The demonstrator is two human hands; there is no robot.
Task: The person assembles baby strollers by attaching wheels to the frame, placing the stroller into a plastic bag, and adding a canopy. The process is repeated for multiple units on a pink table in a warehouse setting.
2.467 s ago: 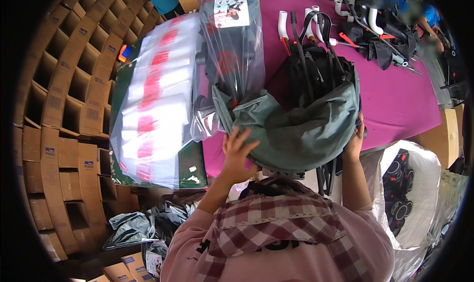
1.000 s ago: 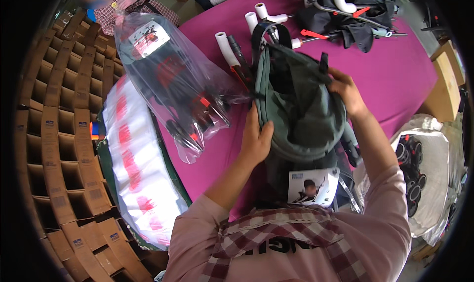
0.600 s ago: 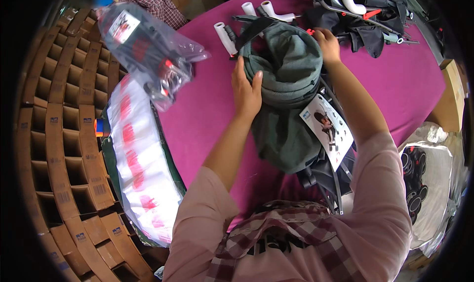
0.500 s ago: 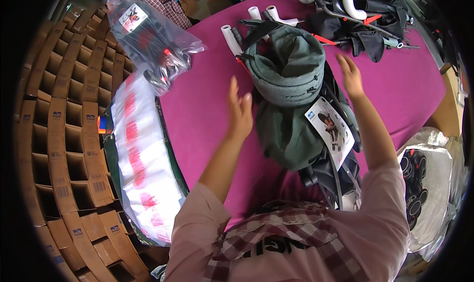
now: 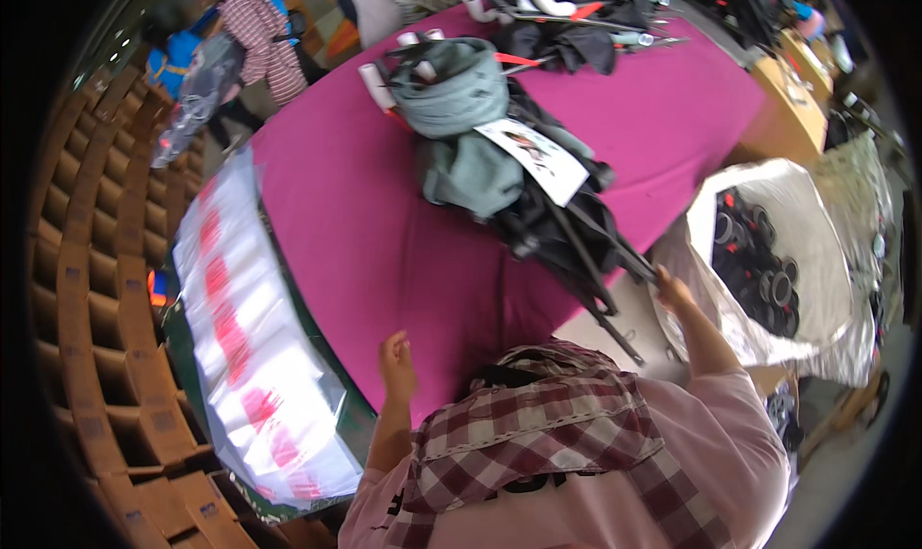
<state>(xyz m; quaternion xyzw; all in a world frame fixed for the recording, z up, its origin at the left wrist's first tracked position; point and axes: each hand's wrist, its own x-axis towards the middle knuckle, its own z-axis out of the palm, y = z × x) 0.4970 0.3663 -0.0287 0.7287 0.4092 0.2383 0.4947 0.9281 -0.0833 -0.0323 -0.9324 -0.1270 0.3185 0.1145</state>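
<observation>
A folded stroller (image 5: 477,179) with grey-green fabric and dark frame tubes lies on the purple-covered table (image 5: 346,232). A printed card (image 5: 538,158) is on its side. The black frame legs (image 5: 586,261) point towards me and stick out past the table's near right edge. My right hand (image 5: 675,292) is closed at the end of one of these tubes. Lower down, over the table's near left part, my left hand (image 5: 397,365) is raised and holds nothing. Its fingers are slightly bent and apart, a little blurred.
White plastic bags with red print (image 5: 230,328) are stacked along the left side, beside rows of cardboard boxes (image 5: 86,328). At right stands a white sack (image 5: 812,251) of black wheels. More stroller frames (image 5: 576,35) lie at the far edge. People (image 5: 259,40) walk beyond it.
My right hand has come down from beside the fabric to the frame tube. My left hand has drawn back towards me. The bagged stroller has left the table's far left; a person there carries a bag.
</observation>
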